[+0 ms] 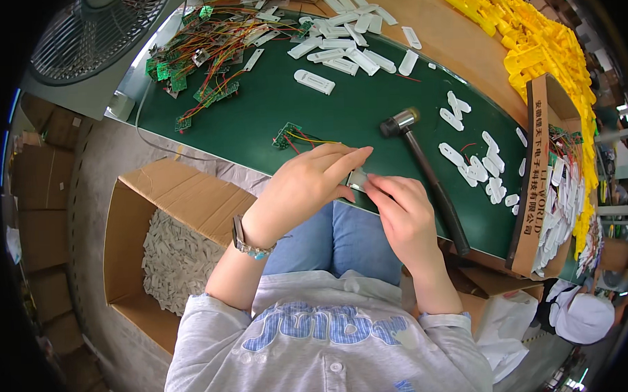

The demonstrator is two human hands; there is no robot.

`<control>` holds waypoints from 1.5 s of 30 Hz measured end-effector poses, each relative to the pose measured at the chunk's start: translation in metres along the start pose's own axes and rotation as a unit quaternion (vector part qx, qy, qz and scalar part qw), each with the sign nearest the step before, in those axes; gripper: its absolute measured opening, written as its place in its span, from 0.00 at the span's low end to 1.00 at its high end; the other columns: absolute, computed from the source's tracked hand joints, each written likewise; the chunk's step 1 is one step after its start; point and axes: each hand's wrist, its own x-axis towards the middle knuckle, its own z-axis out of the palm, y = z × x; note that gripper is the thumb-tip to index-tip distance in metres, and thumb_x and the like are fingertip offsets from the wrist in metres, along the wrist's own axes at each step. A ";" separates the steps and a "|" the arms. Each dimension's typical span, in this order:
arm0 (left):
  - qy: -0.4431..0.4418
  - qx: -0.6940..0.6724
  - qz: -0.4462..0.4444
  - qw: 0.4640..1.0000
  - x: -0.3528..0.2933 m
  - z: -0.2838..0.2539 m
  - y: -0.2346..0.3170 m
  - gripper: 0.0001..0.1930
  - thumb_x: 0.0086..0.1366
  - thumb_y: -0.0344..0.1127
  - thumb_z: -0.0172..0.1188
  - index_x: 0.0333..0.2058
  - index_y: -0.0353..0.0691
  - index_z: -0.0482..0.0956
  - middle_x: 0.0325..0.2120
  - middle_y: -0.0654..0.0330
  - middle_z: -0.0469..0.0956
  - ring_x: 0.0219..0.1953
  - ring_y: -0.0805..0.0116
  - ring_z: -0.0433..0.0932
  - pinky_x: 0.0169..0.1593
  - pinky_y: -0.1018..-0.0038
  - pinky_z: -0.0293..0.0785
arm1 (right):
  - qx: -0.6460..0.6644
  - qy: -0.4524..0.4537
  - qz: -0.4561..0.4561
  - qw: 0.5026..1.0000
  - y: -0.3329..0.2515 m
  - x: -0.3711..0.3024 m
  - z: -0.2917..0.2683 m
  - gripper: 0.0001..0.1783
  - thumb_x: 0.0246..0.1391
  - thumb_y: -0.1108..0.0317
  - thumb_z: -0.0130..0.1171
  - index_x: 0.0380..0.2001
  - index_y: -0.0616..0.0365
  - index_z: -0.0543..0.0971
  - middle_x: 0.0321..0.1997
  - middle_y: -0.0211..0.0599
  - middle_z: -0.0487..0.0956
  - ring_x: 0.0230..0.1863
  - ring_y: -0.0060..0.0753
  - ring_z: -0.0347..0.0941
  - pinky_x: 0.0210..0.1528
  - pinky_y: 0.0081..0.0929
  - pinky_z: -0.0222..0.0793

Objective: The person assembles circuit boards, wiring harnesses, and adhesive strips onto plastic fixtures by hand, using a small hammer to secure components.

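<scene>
My left hand (310,179) and my right hand (403,210) meet over the table's near edge. Between their fingertips is a small flat silvery-white piece (357,179), partly covered, so its kind cannot be made out. Both hands are closed on it, the right one in a pinch. Just beyond my left hand lies a green circuit board (284,136), its red and yellow wires running toward my left fingers. To the right of my right hand rests a hammer (434,181) with a dark handle, its head pointing away from me.
White plastic casings (350,46) pile up at the back of the green tabletop (250,146); smaller white parts (491,155) lie right. Wired circuit boards (178,73) heap at far left, near a fan (94,38). Cardboard boxes stand left (182,197) and right (525,188); yellow parts (551,42) line the far right.
</scene>
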 end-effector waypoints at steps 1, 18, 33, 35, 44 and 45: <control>0.001 0.006 -0.010 1.000 0.000 0.000 0.000 0.31 0.48 0.34 0.70 0.53 0.37 0.74 0.44 0.57 0.81 0.50 0.53 0.77 0.51 0.62 0.76 | -0.003 -0.003 -0.007 1.000 0.000 0.001 0.000 0.15 0.42 0.79 0.63 0.38 0.64 0.82 0.43 0.38 0.81 0.45 0.39 0.78 0.46 0.35 0.72; 0.030 0.072 0.078 0.994 0.000 0.004 -0.007 0.17 0.45 0.37 0.71 0.33 0.41 0.75 0.42 0.61 0.82 0.51 0.57 0.77 0.48 0.65 0.79 | -0.063 -0.015 -0.036 0.997 0.000 -0.003 0.002 0.14 0.44 0.74 0.63 0.38 0.63 0.82 0.44 0.34 0.80 0.43 0.34 0.77 0.45 0.33 0.70; 0.036 0.078 0.096 0.992 -0.002 0.006 -0.011 0.16 0.46 0.36 0.70 0.34 0.42 0.78 0.42 0.63 0.81 0.51 0.58 0.77 0.48 0.65 0.79 | -0.114 -0.002 -0.057 0.992 0.001 -0.007 0.006 0.13 0.45 0.76 0.61 0.38 0.58 0.82 0.43 0.28 0.81 0.41 0.28 0.76 0.45 0.32 0.68; 0.036 0.080 0.103 0.991 -0.002 0.007 -0.012 0.16 0.46 0.36 0.70 0.34 0.42 0.78 0.42 0.63 0.81 0.51 0.58 0.77 0.48 0.65 0.79 | -0.115 -0.004 -0.056 0.992 0.001 -0.006 0.005 0.14 0.45 0.76 0.61 0.38 0.58 0.82 0.44 0.28 0.81 0.41 0.28 0.76 0.45 0.33 0.68; 0.040 0.075 0.109 0.990 -0.001 0.004 -0.011 0.13 0.50 0.35 0.68 0.36 0.43 0.79 0.40 0.61 0.81 0.50 0.60 0.78 0.48 0.68 0.79 | -0.226 0.024 0.109 0.968 0.006 -0.021 -0.030 0.16 0.49 0.68 0.66 0.43 0.56 0.78 0.42 0.35 0.78 0.45 0.40 0.72 0.47 0.41 0.65; 0.039 0.072 0.105 0.991 -0.001 0.004 -0.008 0.13 0.50 0.35 0.68 0.36 0.43 0.79 0.41 0.62 0.81 0.50 0.59 0.78 0.48 0.67 0.79 | -0.256 0.030 0.174 0.950 0.010 -0.027 -0.039 0.16 0.49 0.66 0.67 0.42 0.56 0.77 0.40 0.37 0.77 0.44 0.43 0.72 0.47 0.43 0.65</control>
